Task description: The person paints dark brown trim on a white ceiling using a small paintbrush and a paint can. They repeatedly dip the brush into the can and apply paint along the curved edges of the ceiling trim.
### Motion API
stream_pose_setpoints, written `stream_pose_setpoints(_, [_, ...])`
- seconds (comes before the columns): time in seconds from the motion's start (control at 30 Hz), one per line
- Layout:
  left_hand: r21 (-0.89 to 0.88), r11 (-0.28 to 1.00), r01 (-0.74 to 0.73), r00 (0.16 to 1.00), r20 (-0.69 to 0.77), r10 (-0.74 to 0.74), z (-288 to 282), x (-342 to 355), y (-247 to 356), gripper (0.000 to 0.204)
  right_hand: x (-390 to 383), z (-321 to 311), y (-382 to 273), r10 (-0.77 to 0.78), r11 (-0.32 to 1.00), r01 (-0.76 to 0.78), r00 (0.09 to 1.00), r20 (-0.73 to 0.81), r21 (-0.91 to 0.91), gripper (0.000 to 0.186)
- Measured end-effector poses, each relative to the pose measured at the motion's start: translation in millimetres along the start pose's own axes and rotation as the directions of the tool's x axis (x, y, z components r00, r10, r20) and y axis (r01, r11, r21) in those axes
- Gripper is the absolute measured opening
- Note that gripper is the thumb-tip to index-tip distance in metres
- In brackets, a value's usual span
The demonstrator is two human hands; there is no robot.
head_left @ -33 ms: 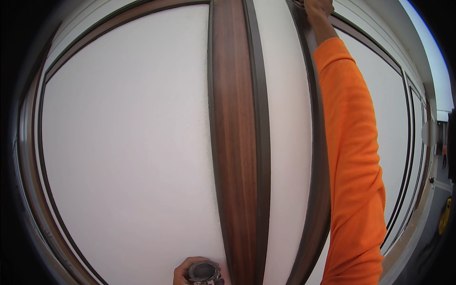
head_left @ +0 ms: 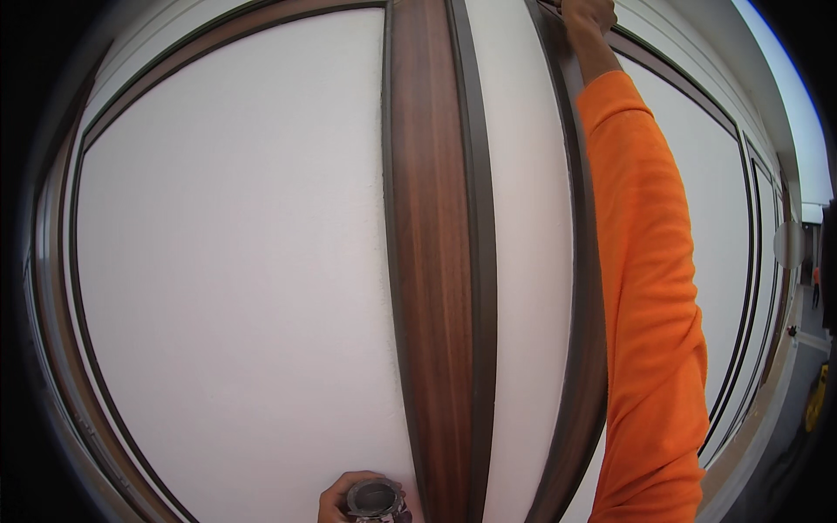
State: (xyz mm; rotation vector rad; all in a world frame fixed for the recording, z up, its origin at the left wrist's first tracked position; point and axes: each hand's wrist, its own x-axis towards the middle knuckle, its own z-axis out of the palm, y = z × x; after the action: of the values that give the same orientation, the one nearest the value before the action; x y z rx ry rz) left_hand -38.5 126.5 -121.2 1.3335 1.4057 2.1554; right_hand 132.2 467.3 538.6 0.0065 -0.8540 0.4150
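Note:
My left hand [head_left: 338,497] is at the lower edge, its fingers wrapped round a small, round, open-topped can [head_left: 375,497] with a grey rim and a dark inside. My right arm, in an orange sleeve [head_left: 649,261], stretches up along the right side. At its end my right hand [head_left: 591,13] is closed near the top of a dark-edged brown strip [head_left: 558,471]. The top edge of the picture cuts that hand off, and what its fingers hold cannot be made out.
A wood-grain brown strip [head_left: 432,261] with dark edges runs upright between a large white panel [head_left: 235,261] and a narrower white band [head_left: 527,218]. Far right, a distant person [head_left: 816,288] stands near a yellow object [head_left: 816,398].

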Motion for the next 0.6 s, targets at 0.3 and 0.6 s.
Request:
stream_pose_setpoints(0.3, [-0.01,1.0,0.001,1.0,0.0,-0.001,-2,1,0,0.089,5,-6,-1,0.025,0.999,-0.022,0.996,0.085,-0.037,0.028])
stream_pose_setpoints(0.6, [-0.039,0.999,0.011,1.0,-0.024,-0.012,-9,5,5,0.089,3,-35,-5,0.025,0.989,-0.033,0.998,0.055,0.145,0.023])
